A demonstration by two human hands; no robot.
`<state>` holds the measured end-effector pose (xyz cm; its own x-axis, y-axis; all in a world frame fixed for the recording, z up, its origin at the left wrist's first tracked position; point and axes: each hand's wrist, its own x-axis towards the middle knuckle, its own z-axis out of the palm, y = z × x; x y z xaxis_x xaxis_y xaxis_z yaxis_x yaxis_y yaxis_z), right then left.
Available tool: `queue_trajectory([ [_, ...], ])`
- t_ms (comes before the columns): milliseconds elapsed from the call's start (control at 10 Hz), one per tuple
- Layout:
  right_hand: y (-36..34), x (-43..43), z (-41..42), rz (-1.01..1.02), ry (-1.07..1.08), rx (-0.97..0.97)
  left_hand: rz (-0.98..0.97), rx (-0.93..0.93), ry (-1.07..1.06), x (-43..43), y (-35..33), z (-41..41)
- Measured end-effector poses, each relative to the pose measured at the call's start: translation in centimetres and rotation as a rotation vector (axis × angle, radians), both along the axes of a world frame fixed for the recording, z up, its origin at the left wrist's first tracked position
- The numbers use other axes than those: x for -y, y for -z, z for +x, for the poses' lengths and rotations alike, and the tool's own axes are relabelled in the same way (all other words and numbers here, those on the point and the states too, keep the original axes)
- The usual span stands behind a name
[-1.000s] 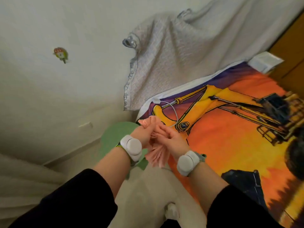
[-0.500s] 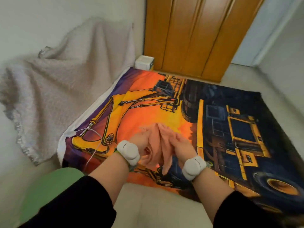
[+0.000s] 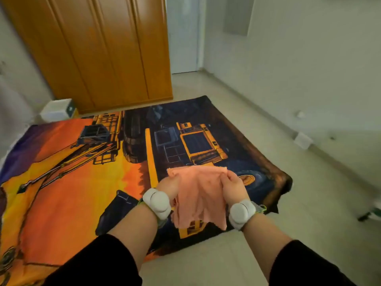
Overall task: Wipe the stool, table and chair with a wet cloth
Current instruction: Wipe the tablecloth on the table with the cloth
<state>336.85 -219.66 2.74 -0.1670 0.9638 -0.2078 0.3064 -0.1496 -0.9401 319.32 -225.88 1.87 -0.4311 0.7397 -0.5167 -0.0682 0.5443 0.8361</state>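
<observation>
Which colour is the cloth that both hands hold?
Salmon pink cloth, plain, clearest in the head view.

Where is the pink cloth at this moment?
In the head view, low and central: the pink cloth hangs between the left hand and the right hand, each holding an upper corner, above the printed rug.

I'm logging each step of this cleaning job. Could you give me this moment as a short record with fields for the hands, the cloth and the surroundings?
left hand: grips the cloth's top left corner
right hand: pinches its top right corner
cloth: pink, spread between both hands, lower edge hanging free
below: printed mat with excavator and truck, on a pale floor
behind: wardrobe doors, white box at their foot
stool, table, chair: none clearly in view
</observation>
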Motion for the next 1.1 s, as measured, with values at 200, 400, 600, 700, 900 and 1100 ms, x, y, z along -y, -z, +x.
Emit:
queue_trajectory([
  [200, -0.6, -6.9, 10.4, 0.051, 0.262, -0.01, -0.001, 0.01, 0.255, -10.5, -1.5, 12.3],
  [400, -0.5, -11.5, 16.2, 0.086, 0.328, 0.12, -0.004, 0.015, 0.56, -19.6, -2.8, 21.9],
  [600, -1.3, -16.4, 22.5, 0.144, 0.398, 0.221, 0.18, 0.164, 0.854, -28.1, -2.7, 29.5],
  [700, -1.4, -17.6, 25.5, 0.147, 0.509, 0.233, 0.206, 0.212, 0.987, -31.2, -2.2, 33.6],
  [900, -0.7, -18.1, 33.9, 0.14, 0.681, 0.287, 0.088, 0.204, 1.053, -34.2, -1.8, 43.9],
  [1100, 1.7, -19.6, 44.5, 0.172, 0.705, 0.467, 0.07, 0.218, 1.069, -35.9, -1.9, 55.3],
])
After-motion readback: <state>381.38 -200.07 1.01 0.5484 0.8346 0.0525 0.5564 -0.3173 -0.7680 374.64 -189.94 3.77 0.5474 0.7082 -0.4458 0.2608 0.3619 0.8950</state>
